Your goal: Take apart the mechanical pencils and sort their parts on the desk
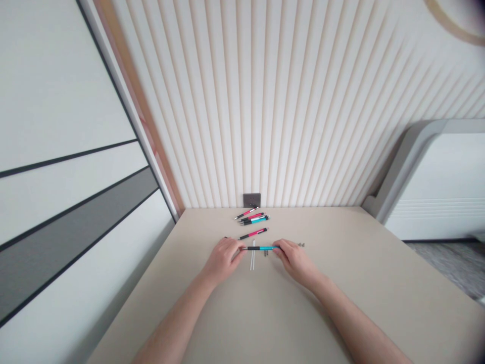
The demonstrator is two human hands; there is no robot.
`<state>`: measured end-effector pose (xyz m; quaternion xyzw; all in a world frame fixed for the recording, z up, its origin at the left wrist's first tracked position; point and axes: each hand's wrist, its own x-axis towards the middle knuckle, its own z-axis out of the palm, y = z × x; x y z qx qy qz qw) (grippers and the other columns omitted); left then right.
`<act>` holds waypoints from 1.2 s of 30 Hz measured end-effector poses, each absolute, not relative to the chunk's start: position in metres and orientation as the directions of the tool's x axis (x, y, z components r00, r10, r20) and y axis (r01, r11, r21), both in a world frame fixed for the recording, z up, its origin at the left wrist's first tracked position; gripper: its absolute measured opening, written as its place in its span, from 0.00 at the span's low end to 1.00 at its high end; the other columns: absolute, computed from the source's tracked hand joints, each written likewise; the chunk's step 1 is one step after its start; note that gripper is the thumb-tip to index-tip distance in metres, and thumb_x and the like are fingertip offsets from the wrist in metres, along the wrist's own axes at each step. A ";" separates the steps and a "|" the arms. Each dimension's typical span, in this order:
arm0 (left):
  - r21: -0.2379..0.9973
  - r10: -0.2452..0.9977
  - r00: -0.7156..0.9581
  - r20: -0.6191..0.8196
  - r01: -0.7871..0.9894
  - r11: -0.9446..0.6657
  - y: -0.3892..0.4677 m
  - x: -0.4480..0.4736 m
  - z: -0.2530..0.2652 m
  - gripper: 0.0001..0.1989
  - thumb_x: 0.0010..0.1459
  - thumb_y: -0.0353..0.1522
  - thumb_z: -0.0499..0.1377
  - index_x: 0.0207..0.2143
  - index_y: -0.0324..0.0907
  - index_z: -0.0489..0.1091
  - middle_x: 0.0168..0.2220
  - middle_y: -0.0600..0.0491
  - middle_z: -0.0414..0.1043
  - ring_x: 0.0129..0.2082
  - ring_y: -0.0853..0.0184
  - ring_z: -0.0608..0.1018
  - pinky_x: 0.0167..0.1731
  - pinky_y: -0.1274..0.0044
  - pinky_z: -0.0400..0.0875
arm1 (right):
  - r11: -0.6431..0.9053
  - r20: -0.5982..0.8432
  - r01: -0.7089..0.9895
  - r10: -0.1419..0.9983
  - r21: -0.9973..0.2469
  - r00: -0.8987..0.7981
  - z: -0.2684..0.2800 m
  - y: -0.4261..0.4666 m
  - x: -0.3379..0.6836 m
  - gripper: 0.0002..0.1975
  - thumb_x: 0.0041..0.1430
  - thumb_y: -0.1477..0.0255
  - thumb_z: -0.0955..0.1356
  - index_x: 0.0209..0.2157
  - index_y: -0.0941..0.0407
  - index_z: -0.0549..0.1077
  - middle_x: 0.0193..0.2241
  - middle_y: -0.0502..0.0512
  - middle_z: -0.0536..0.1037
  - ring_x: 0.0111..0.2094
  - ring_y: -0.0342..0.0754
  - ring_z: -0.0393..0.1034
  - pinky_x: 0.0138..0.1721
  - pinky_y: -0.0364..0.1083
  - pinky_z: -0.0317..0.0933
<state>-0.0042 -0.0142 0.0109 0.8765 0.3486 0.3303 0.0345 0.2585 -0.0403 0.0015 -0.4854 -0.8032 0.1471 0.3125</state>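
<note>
A blue pen [266, 248] with a black grip is held level between my two hands, above the table. My left hand [224, 258] pinches its tip end. At the other end, the fingers of my right hand [294, 259] are closed around the blue barrel. Below the pen lie thin white sticks [252, 260], perhaps refills, and small dark pieces [265, 253] that look like springs. More small grey parts [301, 244] rest just past my right hand. A red pen [253, 233] with a black grip lies beyond the held one.
Farther back on the beige table [235, 323] lies a group of red and blue pens [254, 220]. A dark wall socket [252, 200] sits at the table's back edge, against the ribbed wall [242, 101]. A white cabinet [60, 101] stands left, a grey-white headboard-like panel [443, 177] right.
</note>
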 end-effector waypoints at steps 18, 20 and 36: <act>0.381 0.697 0.263 0.667 0.684 -0.622 -0.005 -0.016 0.011 0.07 0.65 0.32 0.53 0.41 0.42 0.69 0.35 0.50 0.73 0.37 0.64 0.75 0.41 0.70 0.69 | 0.324 0.428 0.726 0.903 -0.606 -0.045 -0.002 -0.034 0.264 0.13 0.68 0.64 0.56 0.40 0.54 0.69 0.32 0.54 0.77 0.34 0.49 0.71 0.36 0.46 0.62; 0.425 0.704 0.287 0.650 0.630 -0.650 -0.005 -0.015 0.011 0.07 0.65 0.32 0.54 0.41 0.42 0.70 0.36 0.50 0.74 0.38 0.64 0.75 0.42 0.70 0.70 | 0.291 0.404 0.691 0.915 -0.662 0.002 -0.002 -0.034 0.263 0.14 0.68 0.63 0.56 0.40 0.54 0.68 0.30 0.53 0.77 0.30 0.48 0.71 0.32 0.45 0.62; 0.783 0.797 0.475 0.373 0.300 -0.545 -0.028 0.025 0.010 0.09 0.64 0.36 0.55 0.37 0.43 0.73 0.42 0.50 0.76 0.44 0.63 0.76 0.47 0.71 0.69 | 0.481 0.361 0.546 0.876 -0.686 -0.319 -0.006 -0.056 0.219 0.10 0.66 0.67 0.61 0.42 0.53 0.72 0.32 0.53 0.78 0.34 0.48 0.72 0.39 0.46 0.64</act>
